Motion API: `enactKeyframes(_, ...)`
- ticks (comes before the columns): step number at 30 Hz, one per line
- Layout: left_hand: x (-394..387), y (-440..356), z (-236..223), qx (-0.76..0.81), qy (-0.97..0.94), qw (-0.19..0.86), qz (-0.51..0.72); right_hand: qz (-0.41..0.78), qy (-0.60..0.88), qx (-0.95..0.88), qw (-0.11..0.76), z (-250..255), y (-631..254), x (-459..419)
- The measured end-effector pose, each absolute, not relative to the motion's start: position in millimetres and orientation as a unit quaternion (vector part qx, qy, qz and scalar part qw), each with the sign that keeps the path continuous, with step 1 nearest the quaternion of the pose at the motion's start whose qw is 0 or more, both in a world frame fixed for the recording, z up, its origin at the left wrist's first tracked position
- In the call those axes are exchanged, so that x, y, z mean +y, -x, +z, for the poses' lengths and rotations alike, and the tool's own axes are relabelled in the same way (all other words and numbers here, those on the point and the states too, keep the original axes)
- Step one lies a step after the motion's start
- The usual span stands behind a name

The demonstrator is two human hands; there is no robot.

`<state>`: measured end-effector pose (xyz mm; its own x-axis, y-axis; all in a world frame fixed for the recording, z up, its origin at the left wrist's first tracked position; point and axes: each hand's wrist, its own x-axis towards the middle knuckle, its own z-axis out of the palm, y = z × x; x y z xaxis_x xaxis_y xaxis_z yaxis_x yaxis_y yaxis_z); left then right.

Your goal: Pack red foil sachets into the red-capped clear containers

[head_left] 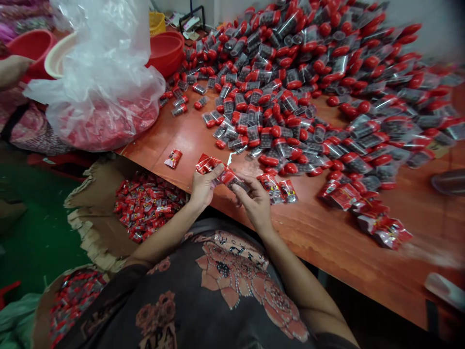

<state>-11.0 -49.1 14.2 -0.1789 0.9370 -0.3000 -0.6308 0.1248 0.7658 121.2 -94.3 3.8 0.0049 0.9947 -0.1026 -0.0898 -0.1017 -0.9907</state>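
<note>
Entry, with the clock face centred on the joined hands:

- Co-worker's arm (13, 71), ten o'clock, reaching in beside a red basin (32, 46) and a cream basin (51, 62).
- Lower carton (40, 322), eight o'clock, holding many small red packets.
- Clear plastic bag (109, 109), ten o'clock, bulging with red pieces and slumping at the desk's left end.
- Torn carton (96, 218), nine o'clock, standing below the desk edge and carrying a mound of red packets.
- Red bowl (165, 51), eleven o'clock, sitting behind the bag.
- Single packet (173, 158), between nine and ten o'clock, lying alone on the desk (319, 232).
- Left hand (203, 189), fingers closing in a pinch on the left end of a red-and-dark piece (234, 179); a red wrapper (206, 164) showing just beyond them, whether gripped or lying being unclear.
- Right hand (256, 203), thumb and fingers closing on the piece's right end, the piece being held between both hands over the near edge.
- Packet pair (271, 188), three o'clock, lying just beside the right hand.
- Heap of red-capped containers (290, 87), twelve to three o'clock, covering the far desk.
- Packet row (368, 208), three o'clock, trailing along the heap's near border.
</note>
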Motion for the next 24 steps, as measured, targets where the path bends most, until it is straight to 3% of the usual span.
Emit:
enactKeyframes(11,-61.0,14.1,29.8,0.449,-0.270,0.656,0.543,0.474,0.520,-0.490,0.516,-1.6,-124.2,-101.9)
enactKeyframes(24,-65.5,8.9,27.7,0.448,-0.280,0.679,0.510,0.537,0.485,-0.407,0.557,-1.7,-114.5,-101.5)
